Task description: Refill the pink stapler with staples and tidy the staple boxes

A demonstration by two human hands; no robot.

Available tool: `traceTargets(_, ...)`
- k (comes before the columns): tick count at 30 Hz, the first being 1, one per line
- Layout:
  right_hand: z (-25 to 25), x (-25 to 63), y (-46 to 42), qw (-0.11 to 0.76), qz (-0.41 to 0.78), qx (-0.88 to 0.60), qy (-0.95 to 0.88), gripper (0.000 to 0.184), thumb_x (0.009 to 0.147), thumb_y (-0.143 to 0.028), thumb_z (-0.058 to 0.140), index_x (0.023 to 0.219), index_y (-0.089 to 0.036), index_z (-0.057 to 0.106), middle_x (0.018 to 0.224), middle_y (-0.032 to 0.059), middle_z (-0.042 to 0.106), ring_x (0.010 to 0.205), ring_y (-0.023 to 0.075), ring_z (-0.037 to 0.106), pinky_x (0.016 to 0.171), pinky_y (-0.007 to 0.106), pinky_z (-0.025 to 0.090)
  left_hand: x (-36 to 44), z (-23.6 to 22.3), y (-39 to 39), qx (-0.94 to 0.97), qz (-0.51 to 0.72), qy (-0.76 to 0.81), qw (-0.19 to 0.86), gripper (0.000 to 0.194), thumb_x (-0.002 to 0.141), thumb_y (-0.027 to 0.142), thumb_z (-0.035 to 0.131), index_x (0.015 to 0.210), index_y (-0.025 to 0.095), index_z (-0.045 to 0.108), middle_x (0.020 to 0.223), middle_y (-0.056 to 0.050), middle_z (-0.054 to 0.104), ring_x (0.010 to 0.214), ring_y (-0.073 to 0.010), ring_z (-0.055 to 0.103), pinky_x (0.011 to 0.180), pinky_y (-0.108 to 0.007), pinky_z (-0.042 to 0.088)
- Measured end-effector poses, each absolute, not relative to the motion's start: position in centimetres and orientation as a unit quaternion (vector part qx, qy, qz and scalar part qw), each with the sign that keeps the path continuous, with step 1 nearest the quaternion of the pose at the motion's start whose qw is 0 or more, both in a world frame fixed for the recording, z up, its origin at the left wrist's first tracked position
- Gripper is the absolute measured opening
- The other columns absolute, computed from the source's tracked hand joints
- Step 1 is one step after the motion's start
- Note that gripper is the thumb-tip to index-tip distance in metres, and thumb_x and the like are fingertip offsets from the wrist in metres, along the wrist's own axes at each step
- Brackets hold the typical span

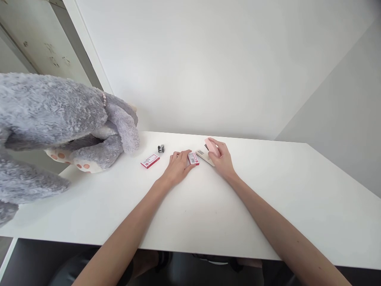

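Note:
Around the edges of a small red-and-white box (193, 158) with a printed label, my left hand (176, 169) has its thumb and fingers closed; the box is at table level. My right hand (223, 159) grips a pink stapler (213, 147), its fingers wrapped over the top. Partly under the right hand lies a flat cream-coloured object (204, 156) with a label on it, close to the box; its far part is hidden. A second red-and-white box (150, 161) rests to the left of my left hand. Behind that box sits a small black and silver item (161, 148), perhaps a staple remover.
The white table (196, 218) meets a white wall (190, 71) at the back. A large grey plush toy (56, 109) takes up the left side, its feet and arm over the tabletop. My legs are below the front edge.

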State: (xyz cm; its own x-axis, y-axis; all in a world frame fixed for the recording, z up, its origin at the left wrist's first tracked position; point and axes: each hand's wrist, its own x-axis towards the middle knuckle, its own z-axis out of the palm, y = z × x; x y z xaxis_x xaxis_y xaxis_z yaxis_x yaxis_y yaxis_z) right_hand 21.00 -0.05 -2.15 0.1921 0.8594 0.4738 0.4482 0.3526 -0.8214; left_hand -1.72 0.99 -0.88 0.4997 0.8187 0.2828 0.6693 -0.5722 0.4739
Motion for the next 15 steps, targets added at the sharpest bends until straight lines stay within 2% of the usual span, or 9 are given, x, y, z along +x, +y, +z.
traceTargets(5, -2.00, 20.97, -0.14, 0.542, 0.228, -0.541, -0.601, 0.068, 0.089, -0.028, 0.060, 0.155, -0.036, 0.049, 0.142, 0.0087, 0.056, 0.104, 0.0215, 0.066, 0.092, 0.043, 0.059, -1.56, -0.55, 0.76, 0.851, 0.237, 0.426, 0.195, 0.055, 0.101, 0.054, 0.058, 0.149, 0.030, 0.045, 0.146, -0.010, 0.060, 0.130, -0.0345, 0.047, 0.109, -0.052, 0.043)
traceTargets(9, -1.85, 21.00, -0.05, 0.535, 0.260, -0.538, -0.598, 0.067, 0.087, -0.031, 0.063, 0.153, -0.034, 0.052, 0.142, 0.0091, 0.058, 0.101, 0.0207, 0.066, 0.090, 0.041, 0.058, -1.53, -0.51, 0.71, 0.853, 0.231, 0.414, 0.219, 0.061, 0.097, 0.054, 0.064, 0.150, 0.032, 0.044, 0.149, -0.008, 0.059, 0.130, -0.0346, 0.047, 0.107, -0.051, 0.045)
traceTargets(15, -1.53, 20.99, 0.08, 0.532, 0.314, -0.538, -0.574, 0.062, 0.085, -0.036, 0.065, 0.147, -0.031, 0.058, 0.139, 0.0084, 0.063, 0.093, 0.0197, 0.067, 0.080, 0.037, 0.059, -1.46, -0.18, 0.50, 0.851, 0.221, 0.420, 0.224, 0.065, 0.095, 0.054, 0.066, 0.151, 0.030, 0.044, 0.147, -0.008, 0.060, 0.133, -0.0343, 0.047, 0.106, -0.050, 0.047)
